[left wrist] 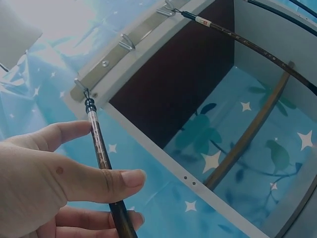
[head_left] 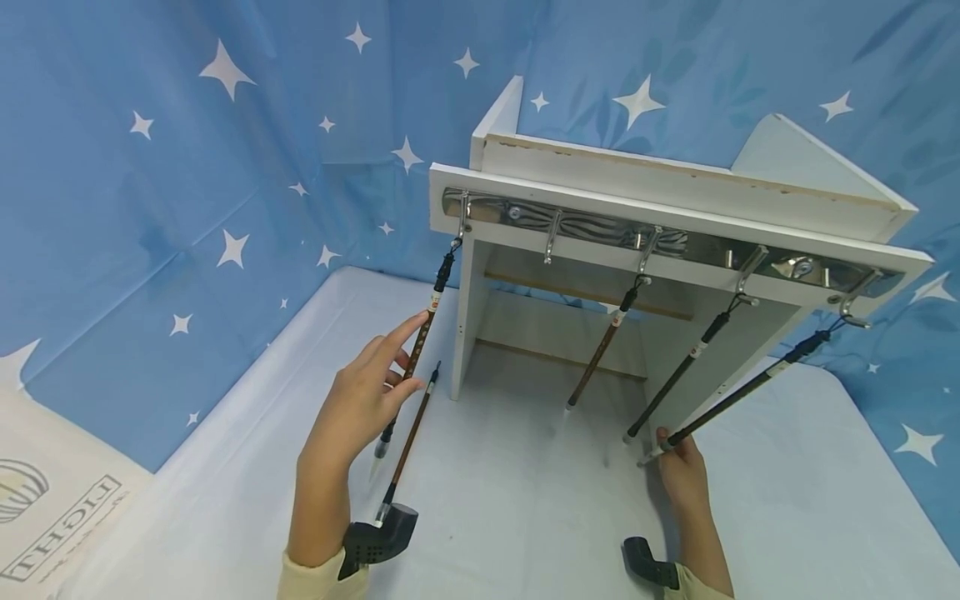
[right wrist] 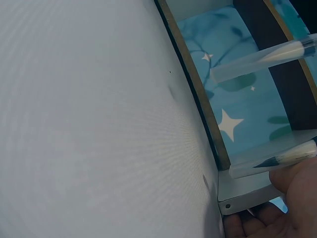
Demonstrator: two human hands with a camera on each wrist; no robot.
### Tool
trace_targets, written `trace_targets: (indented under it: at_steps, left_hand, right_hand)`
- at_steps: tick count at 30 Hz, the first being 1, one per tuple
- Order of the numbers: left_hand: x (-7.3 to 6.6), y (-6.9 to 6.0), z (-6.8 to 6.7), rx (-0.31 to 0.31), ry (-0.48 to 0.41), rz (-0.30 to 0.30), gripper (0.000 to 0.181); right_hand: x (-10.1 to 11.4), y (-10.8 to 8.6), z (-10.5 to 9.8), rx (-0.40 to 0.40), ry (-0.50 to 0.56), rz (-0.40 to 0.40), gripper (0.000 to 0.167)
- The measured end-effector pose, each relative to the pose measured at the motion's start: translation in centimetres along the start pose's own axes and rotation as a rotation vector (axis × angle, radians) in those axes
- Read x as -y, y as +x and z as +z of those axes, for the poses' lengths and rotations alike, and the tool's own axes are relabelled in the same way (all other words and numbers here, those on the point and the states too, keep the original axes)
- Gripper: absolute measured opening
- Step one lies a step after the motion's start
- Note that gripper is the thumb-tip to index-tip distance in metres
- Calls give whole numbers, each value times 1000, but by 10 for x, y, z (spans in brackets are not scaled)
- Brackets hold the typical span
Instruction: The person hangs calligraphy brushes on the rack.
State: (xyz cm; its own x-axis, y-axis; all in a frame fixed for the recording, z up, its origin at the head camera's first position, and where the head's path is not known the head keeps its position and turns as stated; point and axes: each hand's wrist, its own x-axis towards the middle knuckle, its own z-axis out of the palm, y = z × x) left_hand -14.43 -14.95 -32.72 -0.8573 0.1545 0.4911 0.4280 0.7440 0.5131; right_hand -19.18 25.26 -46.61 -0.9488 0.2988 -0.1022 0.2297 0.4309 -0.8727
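A calligraphy brush (head_left: 421, 340) hangs by its loop from the leftmost hook of a white shelf unit's rail. My left hand (head_left: 367, 390) holds its dark handle between thumb and fingers; in the left wrist view the thumb (left wrist: 124, 181) crosses in front of the brush. My right hand (head_left: 682, 471) grips the lower end of the unit's right side panel (right wrist: 252, 198), thumb on one side and fingers on the other. Beside that hand hangs the rightmost brush (head_left: 750, 387), its tip under a clear cap (right wrist: 242, 168).
Two more capped brushes, a brown one (head_left: 600, 360) and a dark one (head_left: 678, 375), hang between. The second hook (head_left: 552, 237) bears nothing. Another brush (head_left: 411, 442) lies on the white tabletop (head_left: 510, 500) left of the shelf unit (head_left: 690, 192). Blue star-patterned cloth (head_left: 300, 100) stands behind.
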Motion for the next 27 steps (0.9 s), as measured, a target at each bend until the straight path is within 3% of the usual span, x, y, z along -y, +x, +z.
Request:
trace_targets:
  at_steps: [16,27]
  left_hand:
    - [17,7,19,11,-113,-7,80]
    - [26,14,42,-82,-159,39,75]
  right_hand:
    - [-1,1,0,-7,-11,13,61]
    - [1,0,-1,-9,-2,-1,59]
